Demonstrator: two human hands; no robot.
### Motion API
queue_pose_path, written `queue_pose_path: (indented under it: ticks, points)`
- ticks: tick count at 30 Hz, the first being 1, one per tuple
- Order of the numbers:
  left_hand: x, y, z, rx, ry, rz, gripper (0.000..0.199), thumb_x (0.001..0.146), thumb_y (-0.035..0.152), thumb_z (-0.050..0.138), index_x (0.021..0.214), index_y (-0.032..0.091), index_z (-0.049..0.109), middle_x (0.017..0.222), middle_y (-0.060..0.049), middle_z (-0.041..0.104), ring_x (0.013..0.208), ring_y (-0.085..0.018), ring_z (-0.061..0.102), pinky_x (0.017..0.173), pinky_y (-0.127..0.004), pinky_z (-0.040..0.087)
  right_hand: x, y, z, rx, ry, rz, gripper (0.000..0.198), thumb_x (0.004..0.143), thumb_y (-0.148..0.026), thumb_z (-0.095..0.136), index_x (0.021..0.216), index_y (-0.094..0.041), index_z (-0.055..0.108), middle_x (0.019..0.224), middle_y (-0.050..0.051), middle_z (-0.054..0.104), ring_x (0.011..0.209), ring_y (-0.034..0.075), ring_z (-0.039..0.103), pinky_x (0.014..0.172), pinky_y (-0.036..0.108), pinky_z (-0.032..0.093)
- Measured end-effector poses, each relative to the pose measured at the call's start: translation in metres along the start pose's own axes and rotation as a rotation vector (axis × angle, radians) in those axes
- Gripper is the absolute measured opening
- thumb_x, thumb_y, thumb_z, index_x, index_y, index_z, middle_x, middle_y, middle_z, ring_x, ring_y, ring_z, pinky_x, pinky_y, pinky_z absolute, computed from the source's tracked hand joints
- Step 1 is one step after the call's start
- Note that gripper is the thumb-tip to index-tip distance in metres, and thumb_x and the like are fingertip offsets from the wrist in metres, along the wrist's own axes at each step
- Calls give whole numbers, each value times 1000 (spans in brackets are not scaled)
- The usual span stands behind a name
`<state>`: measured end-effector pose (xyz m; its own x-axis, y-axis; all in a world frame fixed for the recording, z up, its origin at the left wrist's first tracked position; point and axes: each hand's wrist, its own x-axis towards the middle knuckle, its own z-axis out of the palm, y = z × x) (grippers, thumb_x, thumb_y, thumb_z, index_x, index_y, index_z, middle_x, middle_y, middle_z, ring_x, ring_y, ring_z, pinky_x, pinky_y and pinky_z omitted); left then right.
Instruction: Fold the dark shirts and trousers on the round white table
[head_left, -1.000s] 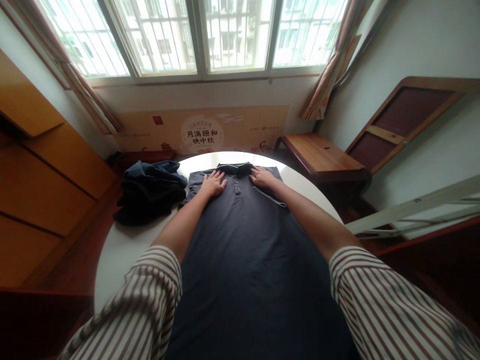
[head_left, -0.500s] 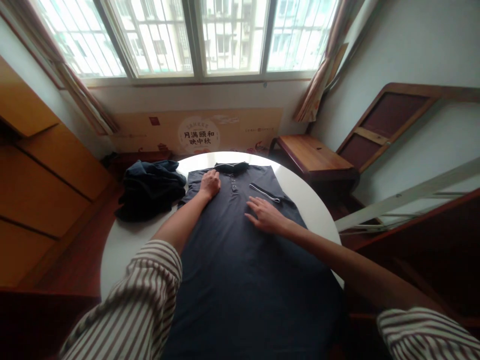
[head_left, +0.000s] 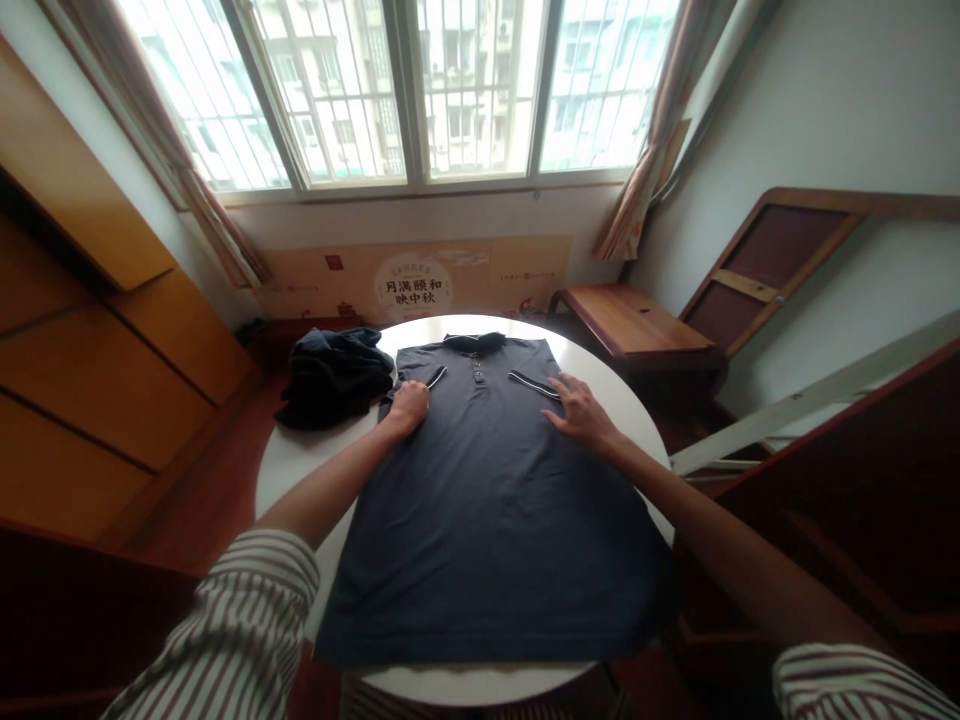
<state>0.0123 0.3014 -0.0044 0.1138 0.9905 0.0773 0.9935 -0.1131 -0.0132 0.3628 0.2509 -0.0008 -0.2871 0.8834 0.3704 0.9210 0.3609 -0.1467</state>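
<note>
Both arms (head_left: 334, 478) reach over the shirt (head_left: 495, 530), left hand (head_left: 410, 404) curled fist-like, right hand (head_left: 585, 413) splayed.

Dark polo shirt (head_left: 487, 500) flat on white table (head_left: 465, 685), hands (head_left: 411, 405) (head_left: 585, 412) at sleeves (head_left: 531, 382), cloth heap (head_left: 337, 375) alongside

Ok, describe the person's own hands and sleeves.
The left hand and right hand are bare, with no gloves or watch to be seen. The left sleeve and right sleeve are whitish with dark brownish stripes, and end well short of the hands.
</note>
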Motion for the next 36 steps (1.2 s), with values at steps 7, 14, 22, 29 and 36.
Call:
queue_pose_path:
  ticks: [7,14,22,29,36]
  points:
    - [-14,2,-6,-26,58,94,30,95,16,43,111,8,68,105,-22,69,108,-30,66,91,-38,53,32,-25,14,40,-85,26,35,89,-23,57,119,-8,66,120,21,64,115,33,60,105,43,42]
    - [-42,-47,2,-114,137,151,54,84,10,51,138,13,54,138,-14,58,129,-23,53,110,-30,43,133,-115,39,300,-162,18,28,92,-23,56,115,-12,68,116,12,70,106,20,66,95,26,48]
    - [-36,-78,20,-289,287,59,54,85,7,48,137,16,56,135,-12,59,126,-24,54,113,-36,42,218,-178,85,326,-343,203,32,75,-29,75,100,-8,73,103,20,73,99,31,70,81,31,55]
    - [-30,-78,25,-323,330,-76,29,92,11,48,110,19,69,108,-11,65,105,-24,62,97,-34,50,232,-158,101,370,-376,199,18,75,-13,66,90,-10,76,85,12,75,90,23,71,75,23,54]
    - [-33,-73,24,-326,348,-46,23,92,10,51,103,20,68,106,-10,61,100,-22,63,94,-31,50,264,-155,104,363,-399,174,17,70,-22,77,79,-8,75,82,15,74,85,25,71,72,26,54]
